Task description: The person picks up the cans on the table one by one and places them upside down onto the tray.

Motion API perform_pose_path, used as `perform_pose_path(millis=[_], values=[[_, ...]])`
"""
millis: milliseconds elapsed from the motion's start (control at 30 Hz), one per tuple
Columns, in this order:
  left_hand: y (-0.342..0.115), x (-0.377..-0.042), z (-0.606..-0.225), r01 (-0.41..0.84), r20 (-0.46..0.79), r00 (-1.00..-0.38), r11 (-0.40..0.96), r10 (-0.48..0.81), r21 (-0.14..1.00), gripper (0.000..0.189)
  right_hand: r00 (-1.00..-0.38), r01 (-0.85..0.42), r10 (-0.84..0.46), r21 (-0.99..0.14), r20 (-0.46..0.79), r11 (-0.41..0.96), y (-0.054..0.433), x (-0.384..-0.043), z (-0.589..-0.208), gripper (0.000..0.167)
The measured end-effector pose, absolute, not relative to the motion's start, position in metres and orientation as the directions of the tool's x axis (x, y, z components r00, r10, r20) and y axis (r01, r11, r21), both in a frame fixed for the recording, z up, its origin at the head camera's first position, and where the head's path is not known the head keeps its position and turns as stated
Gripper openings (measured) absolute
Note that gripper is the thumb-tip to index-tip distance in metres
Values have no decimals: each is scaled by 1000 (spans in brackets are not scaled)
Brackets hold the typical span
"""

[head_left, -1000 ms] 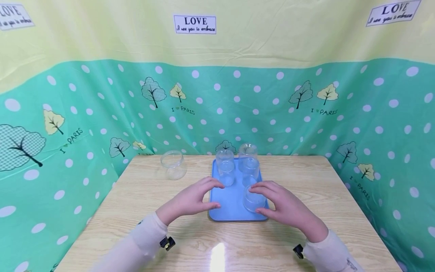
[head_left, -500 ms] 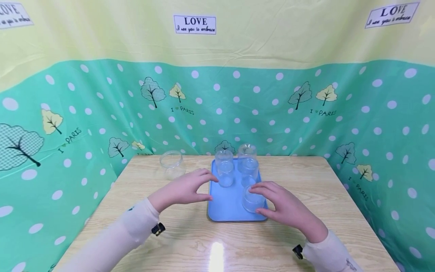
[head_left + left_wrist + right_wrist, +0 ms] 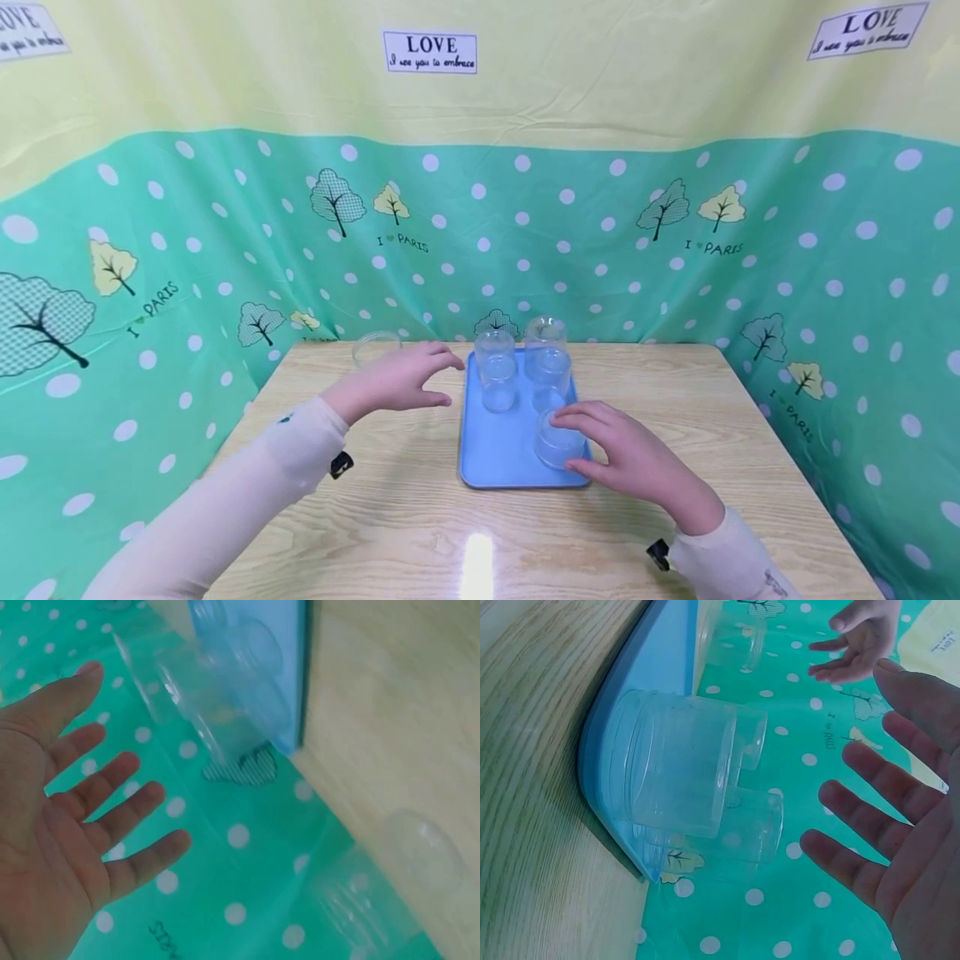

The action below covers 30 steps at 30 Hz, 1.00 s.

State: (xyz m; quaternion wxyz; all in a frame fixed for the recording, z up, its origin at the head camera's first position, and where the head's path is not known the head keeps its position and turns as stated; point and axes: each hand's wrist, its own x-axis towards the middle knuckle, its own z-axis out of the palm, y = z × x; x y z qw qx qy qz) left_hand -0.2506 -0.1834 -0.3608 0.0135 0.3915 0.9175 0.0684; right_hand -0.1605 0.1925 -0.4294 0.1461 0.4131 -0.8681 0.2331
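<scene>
My left hand (image 3: 397,379) hovers over the table left of the blue tray (image 3: 491,454), fingers spread and palm bare in the left wrist view. It overlaps a clear jar (image 3: 375,345) at the table's back left, hiding most of that jar. My right hand (image 3: 622,446) hangs over the tray's front right corner, beside a wide clear jar (image 3: 557,446). In the right wrist view, the fingers are extended and apart from this wide jar, which stands on the tray. More transparent jars (image 3: 497,375) stand on the tray's rear half, left and right.
The wooden table (image 3: 405,517) reaches back to a green dotted curtain (image 3: 450,217), which also hangs at both sides. The tray's back edge is close to this curtain. Light glares on the table near the front.
My left hand has moved away from the tray, leftward and farther back, and now covers much of the left jar. My right hand and the jars on the tray have stayed in place.
</scene>
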Motion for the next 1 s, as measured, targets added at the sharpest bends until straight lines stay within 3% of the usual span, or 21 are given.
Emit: perform_pose_path(millis=[133,567,767,1000], values=[[-189,-268,-356,688,-12,-723,721,691,84,57,-628,-777,-650,-294,428,557,193,-161,-429,56],[-211,-314,-342,573,-94,-808,813,582,108,58,-663,-748,-646,-298,377,594,194,-159,-428,53],[-222,-334,-336,457,-138,-873,883,468,104,62,-661,-750,-649,-292,377,594,196,-160,-428,52],[-236,-349,-340,396,-189,-892,912,410,109,64,-647,-761,-652,-284,395,583,196,-160,-428,51]])
